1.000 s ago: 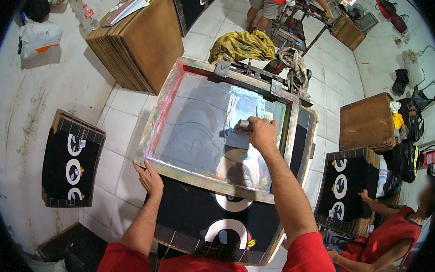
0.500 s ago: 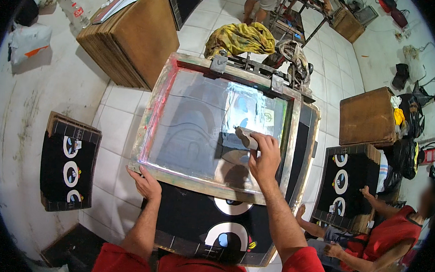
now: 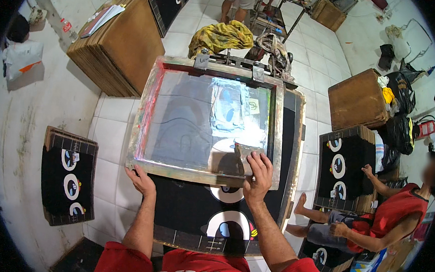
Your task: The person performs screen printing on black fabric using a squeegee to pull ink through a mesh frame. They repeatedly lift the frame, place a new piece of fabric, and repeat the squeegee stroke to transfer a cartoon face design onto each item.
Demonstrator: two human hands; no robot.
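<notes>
A wooden screen-printing frame (image 3: 190, 171) lies over black fabric (image 3: 178, 203) on a board, its far side held by two metal clamps. My left hand (image 3: 142, 181) grips the frame's near left corner, fingers curled round its edge. In my right hand (image 3: 259, 176) is a squeegee (image 3: 245, 156), pressed on the mesh (image 3: 178, 118) near the frame's near right side. Bluish-white ink (image 3: 227, 101) marks the mesh's right part, and a bright reflection lies beside it. Large white eye prints (image 3: 229, 224) show on the fabric below the frame.
A tall stack of brown boards (image 3: 123, 50) stands at the far left. Boards with black printed fabric sit at left (image 3: 68, 181) and right (image 3: 347, 166). A seated person (image 3: 396, 222) in red touches the right stack. Yellow cloth (image 3: 221, 39) hangs behind the clamps.
My right hand has drawn the squeegee toward me, from the middle of the ink patch to the frame's near side. My left hand stays on the corner. The whole view has shifted slightly.
</notes>
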